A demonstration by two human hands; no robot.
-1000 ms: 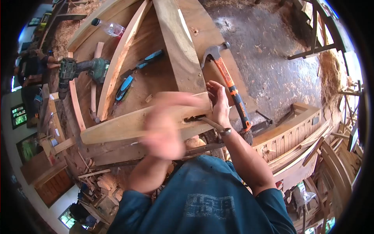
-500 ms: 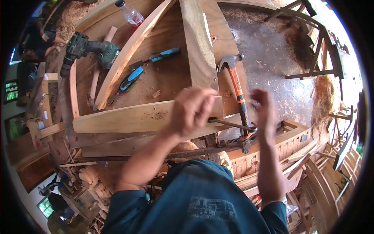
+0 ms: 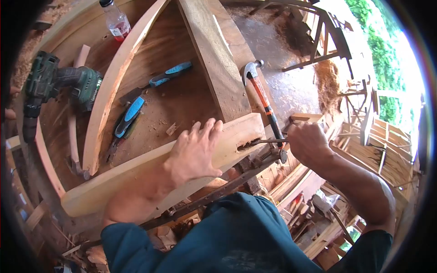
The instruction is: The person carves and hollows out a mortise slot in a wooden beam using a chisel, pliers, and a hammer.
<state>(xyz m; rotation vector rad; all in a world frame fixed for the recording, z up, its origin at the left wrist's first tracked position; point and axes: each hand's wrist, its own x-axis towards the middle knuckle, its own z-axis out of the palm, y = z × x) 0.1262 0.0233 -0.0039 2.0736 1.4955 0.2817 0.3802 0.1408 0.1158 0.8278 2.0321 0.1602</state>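
Basically, the left hand point(image 3: 195, 152) is splayed over the pale beam point(image 3: 233, 131), gripping nothing, probably steadying it. The right hand point(image 3: 310, 143) is clenched round a thin metal tool point(image 3: 267, 141), presumably for control, its shaft entering the slot point(image 3: 246, 146) near the beam's end; the fist hides its handle, so its type is unclear. The beam lies before the torso, the hammer point(image 3: 260, 91) just beyond, likely for easy reach.
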